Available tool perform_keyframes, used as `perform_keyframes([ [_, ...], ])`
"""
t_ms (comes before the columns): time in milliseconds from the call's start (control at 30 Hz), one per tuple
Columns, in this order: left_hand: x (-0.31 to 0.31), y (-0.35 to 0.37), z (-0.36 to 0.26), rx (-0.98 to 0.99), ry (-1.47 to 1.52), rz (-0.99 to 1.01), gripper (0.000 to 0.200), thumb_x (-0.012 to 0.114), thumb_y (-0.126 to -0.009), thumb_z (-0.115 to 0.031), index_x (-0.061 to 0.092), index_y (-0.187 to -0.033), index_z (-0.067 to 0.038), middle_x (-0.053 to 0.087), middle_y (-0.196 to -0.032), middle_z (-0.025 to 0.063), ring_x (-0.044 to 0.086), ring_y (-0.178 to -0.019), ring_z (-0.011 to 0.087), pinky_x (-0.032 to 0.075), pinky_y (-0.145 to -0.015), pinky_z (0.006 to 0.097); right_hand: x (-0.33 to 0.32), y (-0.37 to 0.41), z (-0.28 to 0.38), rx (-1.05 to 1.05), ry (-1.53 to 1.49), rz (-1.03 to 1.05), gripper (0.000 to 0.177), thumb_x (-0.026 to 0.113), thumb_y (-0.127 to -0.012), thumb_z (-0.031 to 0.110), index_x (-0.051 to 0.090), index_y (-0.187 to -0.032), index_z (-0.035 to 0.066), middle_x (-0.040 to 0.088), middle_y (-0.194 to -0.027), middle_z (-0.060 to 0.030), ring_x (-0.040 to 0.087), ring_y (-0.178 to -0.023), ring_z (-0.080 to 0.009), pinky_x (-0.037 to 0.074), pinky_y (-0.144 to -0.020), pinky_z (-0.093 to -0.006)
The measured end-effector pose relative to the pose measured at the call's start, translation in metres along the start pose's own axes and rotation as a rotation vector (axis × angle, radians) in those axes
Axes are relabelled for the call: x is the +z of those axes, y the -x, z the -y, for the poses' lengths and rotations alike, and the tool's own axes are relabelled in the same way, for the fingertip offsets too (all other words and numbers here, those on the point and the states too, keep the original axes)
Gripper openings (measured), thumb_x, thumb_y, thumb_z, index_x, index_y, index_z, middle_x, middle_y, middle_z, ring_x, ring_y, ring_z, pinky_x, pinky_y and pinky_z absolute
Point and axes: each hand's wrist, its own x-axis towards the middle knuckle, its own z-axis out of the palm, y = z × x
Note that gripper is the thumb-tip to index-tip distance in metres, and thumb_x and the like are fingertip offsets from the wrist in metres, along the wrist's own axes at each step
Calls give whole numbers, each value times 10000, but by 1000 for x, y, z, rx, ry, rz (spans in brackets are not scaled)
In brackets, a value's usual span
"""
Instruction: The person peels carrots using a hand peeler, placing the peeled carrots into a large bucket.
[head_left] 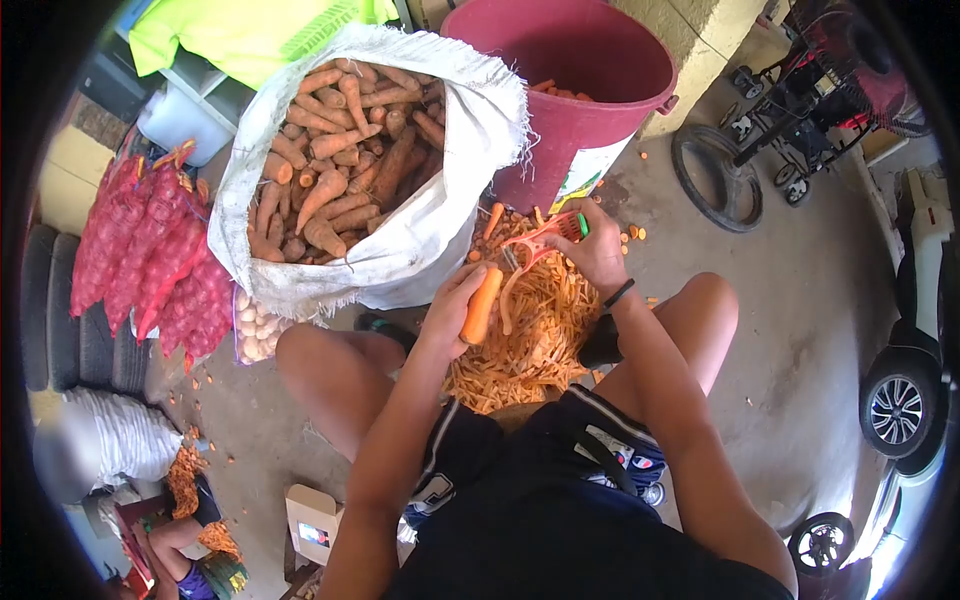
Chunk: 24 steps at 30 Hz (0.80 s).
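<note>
My left hand [449, 308] is wrapped around a bright orange carrot [483, 306] with a smooth, peeled-looking surface. In my right hand [597, 246] is an orange vegetable peeler [530, 243] with a green part near the fingers. The peeler's head is just above and to the right of the carrot, and a long strip of peel hangs near it. Below both hands, between my legs, lies a heap of carrot peelings [520, 365]. Ahead on the left stands a white woven sack [480, 85] full of unpeeled carrots [335, 190].
A maroon tub [600, 125] with some carrots inside stands behind the peelings. Red mesh bags of onions [145, 245] are at left, above stacked tyres [60, 310]. Another person [165, 560] sits lower left. A loose tyre [715, 180] and a car wheel [897, 410] are at right.
</note>
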Motion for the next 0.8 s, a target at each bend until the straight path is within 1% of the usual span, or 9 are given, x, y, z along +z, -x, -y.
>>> perform_keyframes([
  [67,-10,-7,2,1,40,34,296,553,-1045,-262,574,-1262,-63,631,-972,42,636,-817,133,553,-688,275,0,7,17,99,-106,93,522,931,-673,230,646,-1058,22,682,-958,-123,692,-846,-265,561,-746,-368],
  [100,-13,-9,4,1,66,46,298,551,-1046,-264,573,-1261,-58,631,-980,45,638,-828,134,553,-695,274,9,16,19,-132,-131,69,504,924,-682,231,650,-1058,39,677,-951,-104,688,-840,-257,559,-744,-362],
  [200,7,-5,1,10,118,-53,311,546,-1050,-280,571,-1259,-50,627,-976,41,634,-809,129,552,-678,268,19,36,42,-170,-154,275,490,920,-684,224,652,-1057,53,670,-943,-92,685,-846,-261,560,-752,-366],
  [333,0,-5,6,35,-31,22,316,545,-1050,-293,573,-1248,-48,644,-1007,46,655,-845,139,562,-687,277,15,17,22,-224,-52,93,497,916,-686,224,649,-1072,60,671,-931,-101,688,-862,-279,562,-747,-373],
  [467,-7,-2,4,3,-41,8,318,548,-1048,-293,575,-1246,-45,657,-1053,56,672,-921,156,571,-742,299,5,0,-9,20,75,-35,510,921,-680,209,654,-1077,31,701,-983,-123,696,-886,-236,566,-765,-365],
  [500,-8,-5,5,5,-18,9,318,549,-1047,-292,576,-1246,-45,659,-1062,58,674,-941,160,573,-760,304,5,1,-3,181,-95,61,517,931,-666,207,658,-1065,26,706,-1023,-125,690,-878,-230,563,-767,-353],
  [600,-7,-13,6,72,95,-17,325,549,-1047,-287,573,-1249,-34,660,-1081,69,673,-938,161,576,-780,315,19,23,29,-204,-205,153,517,937,-679,241,646,-1052,34,672,-951,-87,668,-848,-193,541,-749,-354],
  [633,-6,-13,6,68,82,-2,329,549,-1047,-283,570,-1253,-27,660,-1093,77,674,-944,163,575,-790,317,17,28,44,-117,-207,305,499,935,-655,207,648,-1027,37,677,-984,-101,684,-839,-258,553,-744,-353],
  [800,8,-6,-2,79,11,-3,349,541,-1050,-262,556,-1274,6,660,-1140,113,675,-970,165,567,-836,317,20,25,37,-222,-119,223,503,919,-656,230,632,-1024,44,662,-965,-105,684,-829,-290,555,-721,-374],
])
